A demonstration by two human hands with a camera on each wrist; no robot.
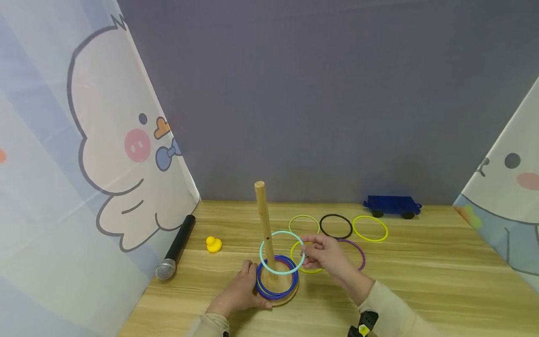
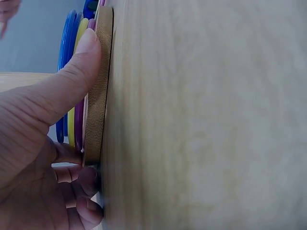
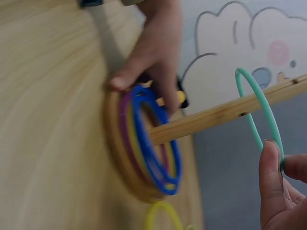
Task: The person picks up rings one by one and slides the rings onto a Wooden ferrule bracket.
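A wooden peg [image 1: 264,210] rises from a round base [image 1: 283,302]. Stacked around its foot are several rings: blue rings [image 3: 176,167] on top, yellow and purple beneath. My left hand [image 1: 242,290] grips the base at its left edge, with the thumb on the near side, as the left wrist view shows too. With thumb and fingertips, my right hand [image 1: 328,257] pinches a light turquoise ring [image 3: 275,132]. That ring encircles the peg partway up, tilted and above the stack.
Behind and under the right hand lie loose rings, including a black ring [image 1: 352,227], a yellow ring [image 1: 370,240] and a purple ring [image 1: 364,256]. A blue toy wagon [image 1: 391,205] stands at the back right. Leftward are a yellow rubber duck [image 1: 214,244] and a microphone [image 1: 178,245].
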